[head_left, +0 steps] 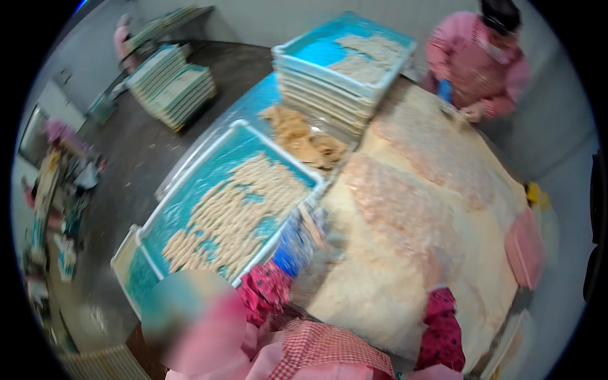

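Observation:
My left hand, in a blue glove, is over the near right edge of a white-rimmed tray lined with blue film. Its fingers are closed on a pale breaded strip, somewhat smeared by motion. Many similar breaded strips lie in slanting rows on the film. My right hand reaches down to the crumb-covered worktop, at the near end of a heap of pinkish raw strips. Blur hides its fingers, so I cannot tell what they hold.
Stacked trays stand at the far side, next to a crumpled brown bag. Across the worktop, a co-worker handles something pale. A pink bin sits at the right edge. More tray stacks stand on the floor at far left.

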Tool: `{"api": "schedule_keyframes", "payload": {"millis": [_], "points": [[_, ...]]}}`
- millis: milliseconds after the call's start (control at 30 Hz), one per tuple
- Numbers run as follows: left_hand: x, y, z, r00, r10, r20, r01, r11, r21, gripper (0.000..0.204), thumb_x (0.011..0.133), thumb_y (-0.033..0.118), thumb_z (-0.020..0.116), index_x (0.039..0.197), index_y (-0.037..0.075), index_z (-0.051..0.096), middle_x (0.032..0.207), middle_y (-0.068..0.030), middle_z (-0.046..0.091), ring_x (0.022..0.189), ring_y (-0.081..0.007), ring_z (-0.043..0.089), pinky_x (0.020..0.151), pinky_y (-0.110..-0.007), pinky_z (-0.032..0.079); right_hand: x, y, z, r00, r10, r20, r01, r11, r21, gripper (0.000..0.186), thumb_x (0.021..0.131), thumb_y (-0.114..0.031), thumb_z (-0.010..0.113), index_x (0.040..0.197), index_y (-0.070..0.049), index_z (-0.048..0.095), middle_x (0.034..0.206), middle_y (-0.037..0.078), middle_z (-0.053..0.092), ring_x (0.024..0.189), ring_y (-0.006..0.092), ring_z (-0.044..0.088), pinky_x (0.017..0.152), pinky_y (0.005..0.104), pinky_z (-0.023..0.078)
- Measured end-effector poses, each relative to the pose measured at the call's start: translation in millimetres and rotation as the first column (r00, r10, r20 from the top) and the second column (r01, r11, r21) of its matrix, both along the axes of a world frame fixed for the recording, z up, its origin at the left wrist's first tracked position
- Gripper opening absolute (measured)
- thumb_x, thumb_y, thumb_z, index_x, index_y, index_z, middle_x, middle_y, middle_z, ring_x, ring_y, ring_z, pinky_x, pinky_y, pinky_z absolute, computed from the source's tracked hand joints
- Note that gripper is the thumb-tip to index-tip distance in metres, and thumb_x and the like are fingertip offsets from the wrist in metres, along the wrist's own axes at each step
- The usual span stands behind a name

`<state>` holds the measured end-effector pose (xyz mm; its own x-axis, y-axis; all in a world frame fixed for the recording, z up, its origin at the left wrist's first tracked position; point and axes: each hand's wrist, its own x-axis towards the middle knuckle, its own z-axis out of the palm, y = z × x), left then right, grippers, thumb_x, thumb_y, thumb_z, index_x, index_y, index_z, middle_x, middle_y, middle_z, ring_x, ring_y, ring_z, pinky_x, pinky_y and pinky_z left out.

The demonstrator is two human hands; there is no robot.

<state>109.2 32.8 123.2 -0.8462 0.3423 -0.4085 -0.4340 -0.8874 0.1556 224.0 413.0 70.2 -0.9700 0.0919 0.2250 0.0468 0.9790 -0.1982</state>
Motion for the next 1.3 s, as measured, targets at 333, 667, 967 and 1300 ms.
{"api": "schedule_keyframes", "payload": {"millis": [333, 667, 967, 1300], "points": [[-118.6, -322.1, -99.6, 0.953, 0.042, -0.299, -0.302, 0.121, -0.946, 0.053, 0.093, 0.048, 0.03, 0.128, 0.008, 0.037, 0.129, -0.0099, 0.042, 0.111, -0.0209, 0.042, 0.092, -0.035, 0.036, -16.5, 6.1, 7.3, 0.997, 0.012, 0.079, -0.008, 0.999, -0.05, 0.022, 0.058, -0.003, 0.06, 0.08, -0.006, 0.054, 0.075, 0.012, 0.053, 0.076, 0.0321, 0.052, 0.066, 0.0416, 0.041], [-151.3, -309.7, -108.2, 0.879, -0.476, -0.017, 0.101, 0.223, -0.97, 0.063, 0.092, 0.052, 0.026, 0.134, 0.006, 0.034, 0.135, -0.0131, 0.037, 0.124, -0.0223, 0.036, 0.106, -0.035, 0.021, -18.4, 8.7, 20.6, 0.995, 0.022, 0.095, -0.006, 0.987, -0.158, 0.02, 0.064, -0.005, 0.06, 0.084, -0.004, 0.055, 0.078, 0.012, 0.053, 0.075, 0.0283, 0.053, 0.069, 0.035, 0.043], [-77.1, -349.1, -148.6, 0.862, -0.471, -0.187, -0.259, -0.094, -0.961, 0.048, 0.092, 0.036, 0.039, 0.127, 0.003, 0.043, 0.123, -0.0114, 0.049, 0.115, -0.018, 0.044, 0.098, -0.032, 0.033, 42.9, -58.7, 53.4, 0.975, 0.217, 0.036, -0.166, 0.834, -0.526, 0.038, 0.068, -0.012, 0.066, 0.104, -0.005, 0.057, 0.103, 0.011, 0.058, 0.097, 0.0273, 0.054, 0.088, 0.0373, 0.04], [78.6, 62.6, -77.3, -0.128, -0.983, -0.135, -0.661, 0.186, -0.727, 0.055, 0.075, 0.027, 0.06, 0.123, 0.005, 0.046, 0.122, -0.0158, 0.049, 0.108, -0.0312, 0.049, 0.093, -0.041, 0.037, 62.8, -143.8, 24.1, 0.982, 0.145, 0.121, -0.12, 0.973, -0.195, 0.039, 0.066, -0.02, 0.068, 0.102, -0.008, 0.06, 0.101, 0.014, 0.059, 0.098, 0.0283, 0.053, 0.09, 0.0361, 0.039]]}}
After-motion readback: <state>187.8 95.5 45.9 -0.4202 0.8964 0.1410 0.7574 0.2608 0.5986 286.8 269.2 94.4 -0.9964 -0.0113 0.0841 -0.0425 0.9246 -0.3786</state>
